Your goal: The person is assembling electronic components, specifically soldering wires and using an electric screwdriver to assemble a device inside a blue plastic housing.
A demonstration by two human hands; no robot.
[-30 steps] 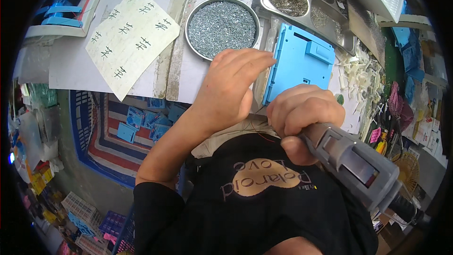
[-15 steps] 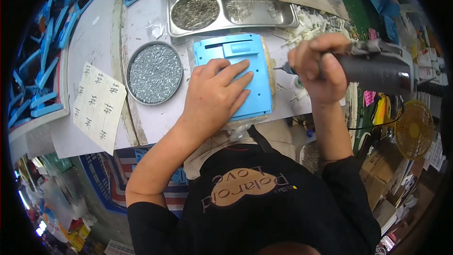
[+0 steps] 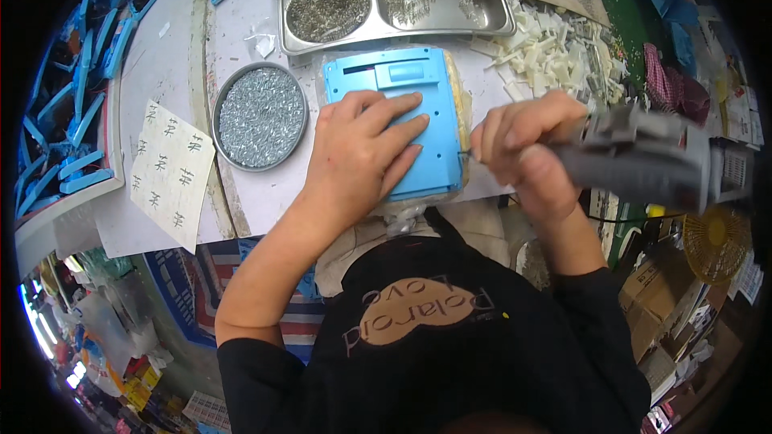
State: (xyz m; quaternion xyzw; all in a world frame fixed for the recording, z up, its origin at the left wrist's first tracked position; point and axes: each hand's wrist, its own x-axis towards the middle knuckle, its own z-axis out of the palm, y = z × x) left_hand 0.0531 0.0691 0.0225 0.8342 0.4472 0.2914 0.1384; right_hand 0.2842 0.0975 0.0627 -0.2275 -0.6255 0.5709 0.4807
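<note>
A flat light-blue plastic casing (image 3: 433, 133) with small holes and a slot lies on a plastic-wrapped pad (image 3: 461, 96) at the table's near edge. My left hand (image 3: 354, 145) rests on it, fingers stretched out and spread across its left half. Gripped in my right hand (image 3: 535, 149) is a dark grey electric screwdriver (image 3: 635, 173), held almost level and blurred by motion. Its thin bit points left, close to the casing's right edge; whether it touches is not clear. Left of the casing stands a round dish of small silvery screws (image 3: 261, 116).
A metal compartment tray (image 3: 394, 36) with springs and small metal parts stands behind the casing. White plastic pieces (image 3: 555, 48) are heaped at the back right. A handwritten paper sheet (image 3: 173, 173) and a bin of blue parts (image 3: 112, 181) are on the left.
My right hand has brought the screwdriver lower and slightly left, nearer the casing's right edge. My left hand stays on the casing. The whole view has shifted slightly.
</note>
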